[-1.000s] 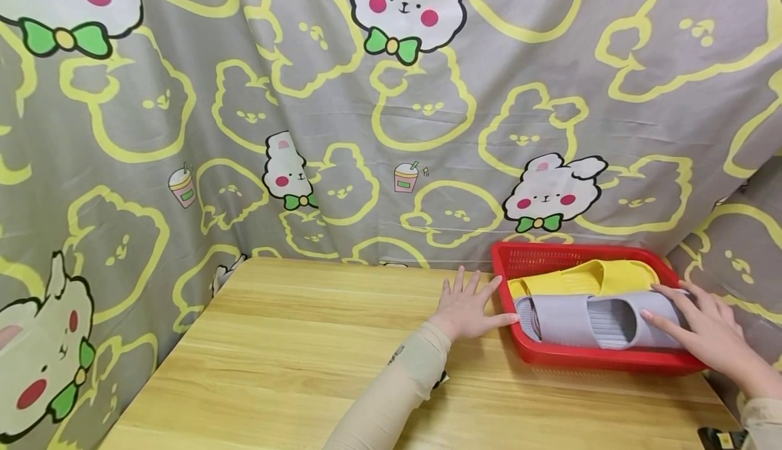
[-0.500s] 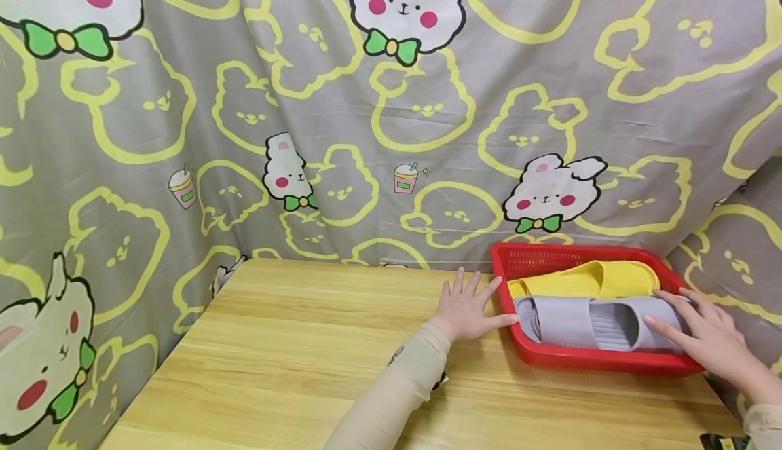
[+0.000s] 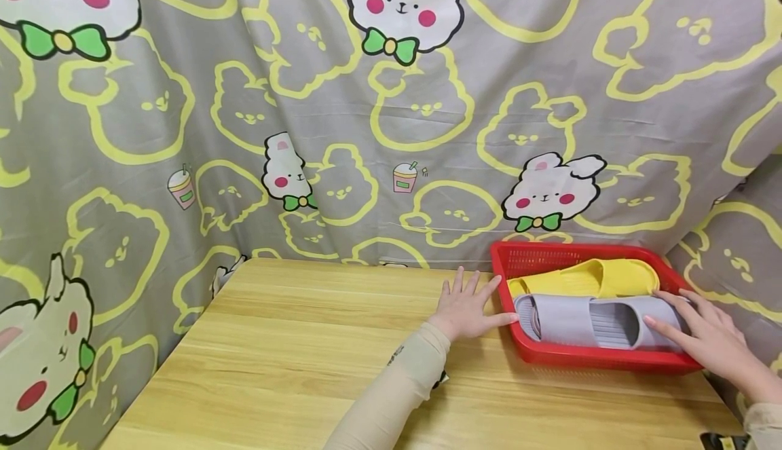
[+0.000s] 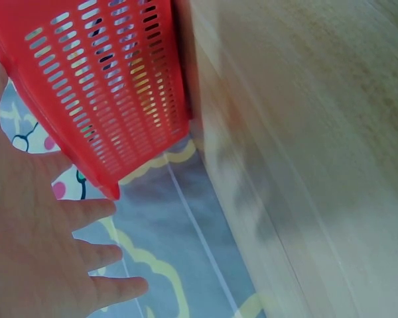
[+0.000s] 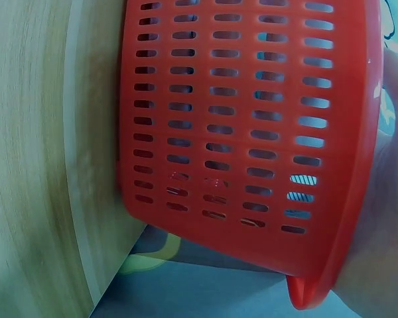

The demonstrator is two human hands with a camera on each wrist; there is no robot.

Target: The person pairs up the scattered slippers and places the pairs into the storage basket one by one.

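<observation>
A red plastic basket with slotted walls holds slippers at the back right of the table. A yellow slipper lies along its far side. Nearer the front is a grey slipper. My left hand is at the basket's left end, fingers spread and straight, the thumb tip at the rim. In the left wrist view, the left hand shows its palm side beside the basket wall. Across the right end reaches my right hand, with extended fingers resting on the grey slipper's end. Its palm is mostly hidden.
The wooden table spreads to the left and front of the basket. Behind and at both sides hangs a grey curtain with cartoon animals. A small dark object shows by the right sleeve.
My right hand and the grey slipper have shifted very slightly to the right since one second ago. The left hand and basket look the same.
</observation>
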